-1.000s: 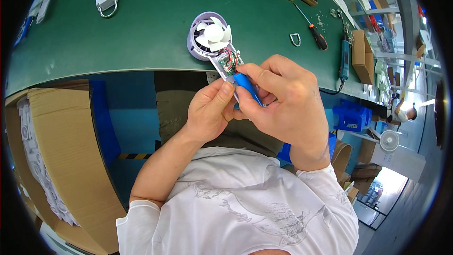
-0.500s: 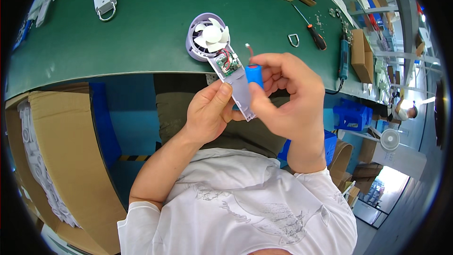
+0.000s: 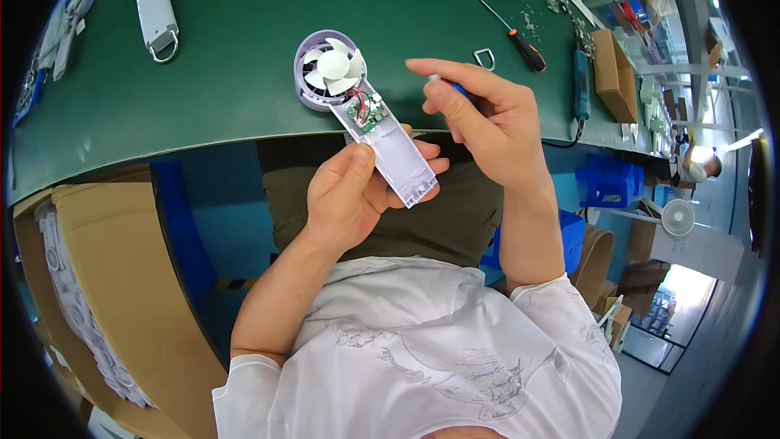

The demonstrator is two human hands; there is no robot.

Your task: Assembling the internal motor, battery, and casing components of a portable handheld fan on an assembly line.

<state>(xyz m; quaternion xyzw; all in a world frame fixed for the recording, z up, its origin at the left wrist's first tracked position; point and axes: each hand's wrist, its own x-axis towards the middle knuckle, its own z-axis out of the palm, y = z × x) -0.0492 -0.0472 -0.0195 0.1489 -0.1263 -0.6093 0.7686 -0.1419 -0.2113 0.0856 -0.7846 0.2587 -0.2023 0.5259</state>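
The left hand [image 3: 340, 193] grasps a pale lavender plastic fan body [image 3: 398, 164] by its long open handle, thumb lying along the near edge and fingers curled underneath, so the shallow trough faces up. Just ahead of that grip, inside the handle, sits a small green circuit board [image 3: 370, 116] with thin red and dark wires. Farther ahead, at the far end of the body, a white plastic fan wheel [image 3: 334, 65] faces up in its round lavender housing. The right hand [image 3: 497, 126], to the right of the left grip and apart from the fan body, pinches a small blue battery cell [image 3: 460, 90] between thumb and fingers; the fingers cover most of it, so its cylindrical shape is only probable. A white plug [image 3: 435, 78] shows at the thumb tip.

Beyond the right grip, on the green tabletop [image 3: 236, 65], lie a D-shaped silver metal ring [image 3: 484, 59] and a screwdriver with a black-and-orange handle [image 3: 529, 54]. Well left of both grips lies a grey plastic handheld fan [image 3: 154, 15].
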